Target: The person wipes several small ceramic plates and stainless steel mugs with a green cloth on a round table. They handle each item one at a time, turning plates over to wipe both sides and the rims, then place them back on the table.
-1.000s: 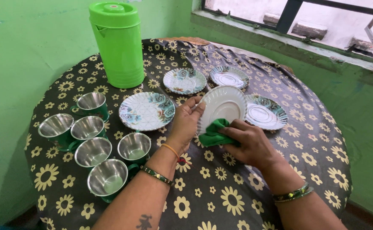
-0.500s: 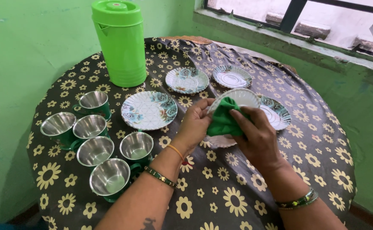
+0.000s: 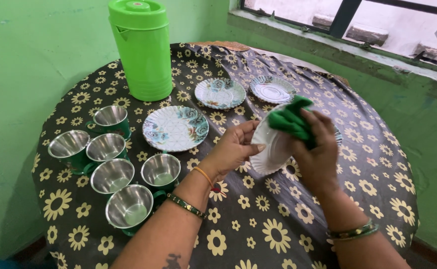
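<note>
Head view is showing six steel cups point(image 3: 112, 174) sitting at the desk's point(image 3: 278, 234) left edge; beside them the left hand point(image 3: 234, 149) is gripping a tilted white saucer point(image 3: 274, 148) by its rim, while the right hand point(image 3: 318, 147) is pressing a green cloth point(image 3: 289, 121) against its face

Six steel cups with green outsides are counted at the left of the table point(image 3: 328, 219): point(image 3: 109, 118), point(image 3: 69, 146), point(image 3: 106, 148), point(image 3: 112, 176), point(image 3: 161, 171) and point(image 3: 129, 207). Four patterned saucers are lying flat: point(image 3: 175, 128), point(image 3: 220, 93), point(image 3: 272, 89), and one point(image 3: 338, 135) mostly hidden behind the hands. One white saucer point(image 3: 273, 147) is held up. One green cloth point(image 3: 290, 121) and one green jug point(image 3: 141, 50) are seen.
</note>
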